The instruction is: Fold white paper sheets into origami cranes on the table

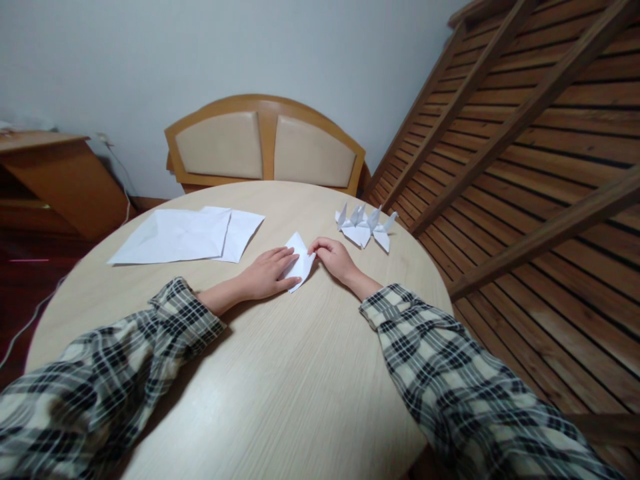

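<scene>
A small piece of folded white paper (302, 257), roughly kite-shaped, lies on the round wooden table (280, 373) between my hands. My left hand (267, 272) rests on its left side with the fingers stretched out flat, pressing it against the tabletop. At the paper's right edge, my right hand (336, 257) pinches the edge or a flap between thumb and forefinger. Part of the paper is hidden beneath my left fingers. Beyond my right hand stand several folded white paper cranes (361, 225), close together.
Creased white paper sheets (173, 237) overlap at the table's left. A padded wooden headboard (270, 143) rises behind the table. Leaning wooden slats (525, 167) flank its right side. A wooden desk (60, 180) and a white cable (35, 313) are at the left.
</scene>
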`<state>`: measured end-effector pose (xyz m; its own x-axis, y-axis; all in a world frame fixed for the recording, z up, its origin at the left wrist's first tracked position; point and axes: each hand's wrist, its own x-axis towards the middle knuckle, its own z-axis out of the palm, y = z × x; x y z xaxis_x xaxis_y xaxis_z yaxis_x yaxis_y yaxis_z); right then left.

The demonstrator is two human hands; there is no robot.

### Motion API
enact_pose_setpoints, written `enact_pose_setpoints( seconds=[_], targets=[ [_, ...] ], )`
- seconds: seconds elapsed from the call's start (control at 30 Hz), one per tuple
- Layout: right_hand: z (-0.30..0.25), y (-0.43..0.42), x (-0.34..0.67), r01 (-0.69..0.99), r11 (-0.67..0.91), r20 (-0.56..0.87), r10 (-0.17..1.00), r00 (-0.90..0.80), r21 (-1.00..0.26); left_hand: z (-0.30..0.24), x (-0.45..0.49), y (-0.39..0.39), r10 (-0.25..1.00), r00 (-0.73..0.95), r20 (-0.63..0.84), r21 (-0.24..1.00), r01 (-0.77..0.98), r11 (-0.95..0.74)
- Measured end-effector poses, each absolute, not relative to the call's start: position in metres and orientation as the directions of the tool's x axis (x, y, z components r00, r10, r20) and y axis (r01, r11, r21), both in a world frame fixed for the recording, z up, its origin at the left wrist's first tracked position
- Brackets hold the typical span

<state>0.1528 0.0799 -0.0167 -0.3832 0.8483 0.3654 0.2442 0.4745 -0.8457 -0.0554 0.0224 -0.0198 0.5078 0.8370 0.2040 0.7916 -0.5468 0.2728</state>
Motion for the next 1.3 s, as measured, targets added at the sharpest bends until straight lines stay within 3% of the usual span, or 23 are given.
enact_pose_setpoints(
  seconds=[0.23, 0.53, 0.9, 1.3],
  targets=[
    [-0.02, 0.08, 0.154, 0.344, 0.565, 0.385, 0.795, -0.469, -0.75, -0.016, -0.056, 0.018, 0.815, 0.53, 0.234, 0.262, 0.773, -0.577],
    [-0.02, 0.082, 0.156, 0.566, 0.64, 0.397, 0.767, -0.503, -0.519, -0.009, -0.056, 0.016, 0.777, 0.578, 0.251, 0.203, 0.753, -0.626],
    [-0.023, 0.08, 0.154, 0.607, 0.623, 0.402, 0.782, -0.476, -0.493, -0.009, -0.055, 0.013, 0.742, 0.625, 0.245, 0.187, 0.72, -0.668],
    [-0.019, 0.078, 0.153, 0.693, 0.629, 0.345, 0.776, -0.528, -0.353, -0.009, -0.049, 0.01, 0.722, 0.641, 0.261, 0.221, 0.689, -0.691]
  ],
)
